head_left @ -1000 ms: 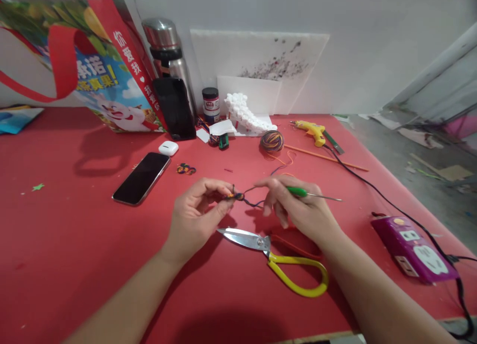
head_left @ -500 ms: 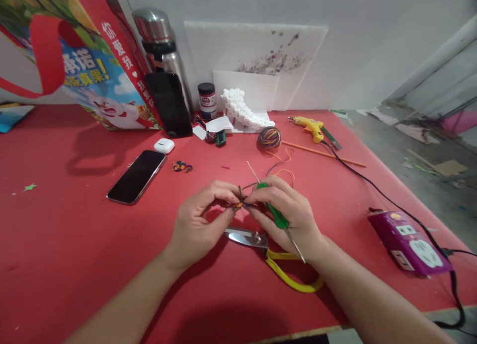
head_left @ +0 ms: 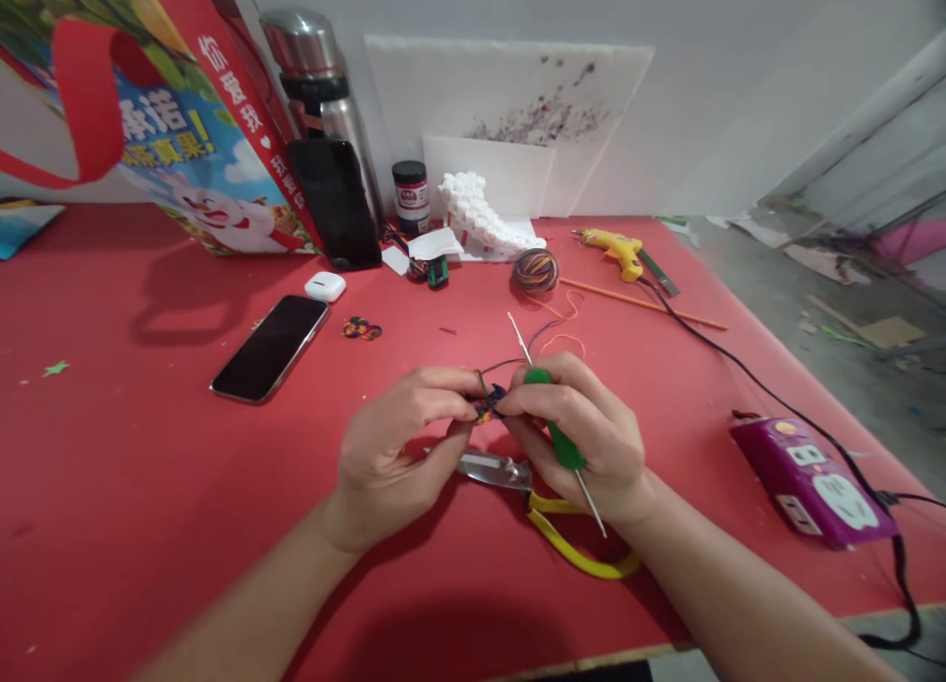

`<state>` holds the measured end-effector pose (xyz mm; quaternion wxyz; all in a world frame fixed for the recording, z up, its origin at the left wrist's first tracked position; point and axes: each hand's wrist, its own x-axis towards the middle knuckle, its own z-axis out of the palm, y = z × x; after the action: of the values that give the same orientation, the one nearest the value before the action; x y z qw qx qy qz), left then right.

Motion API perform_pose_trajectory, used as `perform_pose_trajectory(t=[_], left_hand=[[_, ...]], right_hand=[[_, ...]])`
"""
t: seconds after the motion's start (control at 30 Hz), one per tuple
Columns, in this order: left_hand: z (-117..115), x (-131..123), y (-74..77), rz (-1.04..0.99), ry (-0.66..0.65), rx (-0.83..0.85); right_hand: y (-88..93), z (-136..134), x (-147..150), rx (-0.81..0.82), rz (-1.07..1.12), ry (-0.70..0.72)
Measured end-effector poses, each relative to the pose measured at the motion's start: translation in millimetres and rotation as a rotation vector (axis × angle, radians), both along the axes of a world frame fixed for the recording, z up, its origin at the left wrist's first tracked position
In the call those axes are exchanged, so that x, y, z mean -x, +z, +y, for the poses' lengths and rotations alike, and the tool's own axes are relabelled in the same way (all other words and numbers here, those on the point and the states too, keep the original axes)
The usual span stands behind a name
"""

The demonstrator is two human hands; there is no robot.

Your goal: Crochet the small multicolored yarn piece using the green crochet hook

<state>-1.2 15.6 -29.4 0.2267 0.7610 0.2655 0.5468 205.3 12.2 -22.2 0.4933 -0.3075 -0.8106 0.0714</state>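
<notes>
Between the fingertips of both hands is a small multicoloured crochet piece (head_left: 488, 403). My left hand (head_left: 406, 445) pinches its left side, thumb and fingers closed. My right hand (head_left: 580, 431) pinches its right side and also keeps a green-handled crochet hook (head_left: 566, 447) between the fingers, its thin tip pointing up and away. A strand of yarn runs from the piece towards the variegated yarn ball (head_left: 536, 270) behind the hands. Scissors with yellow handles (head_left: 583, 554) lie on the red table (head_left: 184, 544) below my hands, their blades partly covered.
A small crocheted piece (head_left: 362, 328), a phone (head_left: 271, 350) and a white earphone case (head_left: 325, 287) lie to the left. At the right are a yellow glue gun (head_left: 613, 251), an orange stick (head_left: 650, 306) and a purple power strip (head_left: 813, 480) with a black cable.
The crochet piece shows more between my fingertips, which have moved slightly apart. My right hand and the hook have shifted a little to the right, the hook standing steeper.
</notes>
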Motion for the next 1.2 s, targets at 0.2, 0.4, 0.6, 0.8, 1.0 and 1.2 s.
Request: perform_pose_trajectory(t=[0.2,0.4,0.6,0.8,1.0,1.2], left_hand=[[-5,-7,9.2,-0.127,0.016,0.331],[1,-15,14.9,-0.452,0.011,1.068],[7,-12,11.6,-0.549,0.021,1.213],[7,-13,11.5,-0.514,0.081,1.162],[3,-15,15.7,-0.460,0.115,1.135],[2,-12,13.5,-0.418,0.097,1.107]], right_hand=[[-2.0,3,4,0.058,0.047,0.039],[-2.1,-3,2,0.295,0.247,-0.039],[-0.5,-7,0,0.500,0.385,0.200],[2.1,-8,4,0.540,0.359,0.137],[2.7,-9,7,0.502,0.272,0.115],[4.7,-8,7,0.476,0.256,0.085]])
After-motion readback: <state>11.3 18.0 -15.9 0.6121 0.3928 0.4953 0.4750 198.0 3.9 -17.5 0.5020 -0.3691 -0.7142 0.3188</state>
